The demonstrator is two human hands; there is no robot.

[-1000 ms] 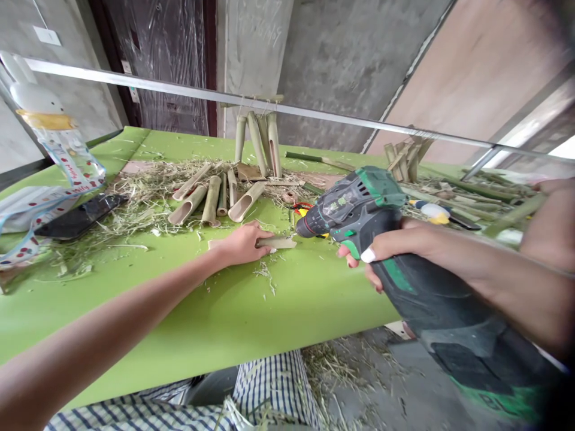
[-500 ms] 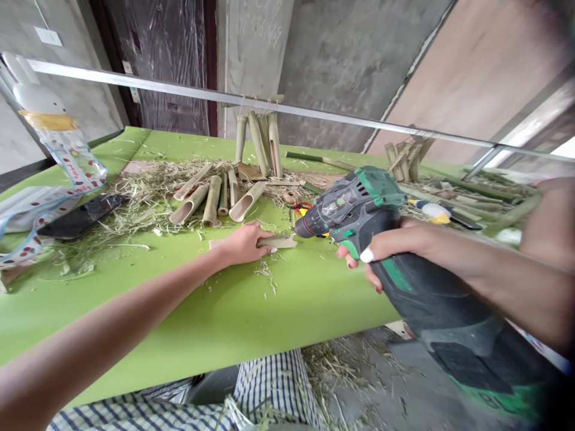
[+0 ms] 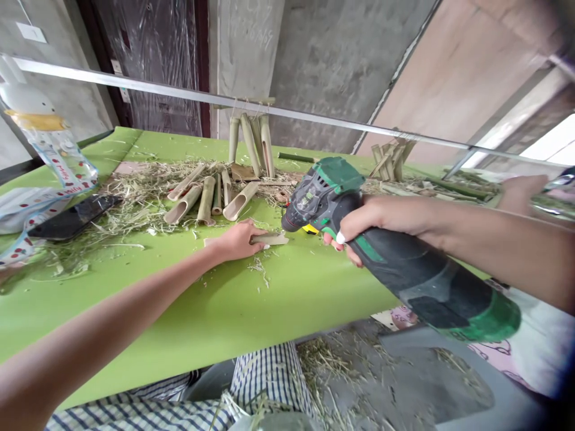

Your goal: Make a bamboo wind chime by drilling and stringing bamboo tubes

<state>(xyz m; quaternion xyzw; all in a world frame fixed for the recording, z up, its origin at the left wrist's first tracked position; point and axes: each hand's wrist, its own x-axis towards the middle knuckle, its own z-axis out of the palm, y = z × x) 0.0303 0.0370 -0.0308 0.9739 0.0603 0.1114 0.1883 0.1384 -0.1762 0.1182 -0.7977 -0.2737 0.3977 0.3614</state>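
Observation:
On the green tabletop, my left hand [image 3: 242,238] presses down on a flat bamboo strip [image 3: 276,239], its fingers closed over it. My right hand [image 3: 359,224] is wrapped round the handle of a green and black cordless drill [image 3: 321,191]. The drill's chuck points left, close to the strip's right end; whether the bit touches the bamboo I cannot tell. Small shavings [image 3: 259,272] lie just in front of the strip. Several cut bamboo tubes [image 3: 206,200] rest behind my left hand. Something yellow [image 3: 309,229] shows partly beneath the drill.
Hanging bamboo tubes [image 3: 251,143] stand at the table's back, with another bamboo bundle [image 3: 393,158] to the right. A phone [image 3: 74,218], a bottle [image 3: 38,123] and heaped shavings [image 3: 148,179] are at left. Another person's hand [image 3: 521,185] is at far right. A metal rail [image 3: 179,91] crosses behind.
The drill has swung to a flatter angle, its battery end rising, and its chuck sits nearer the strip's end. The view has shifted slightly right. My left hand keeps its hold on the strip.

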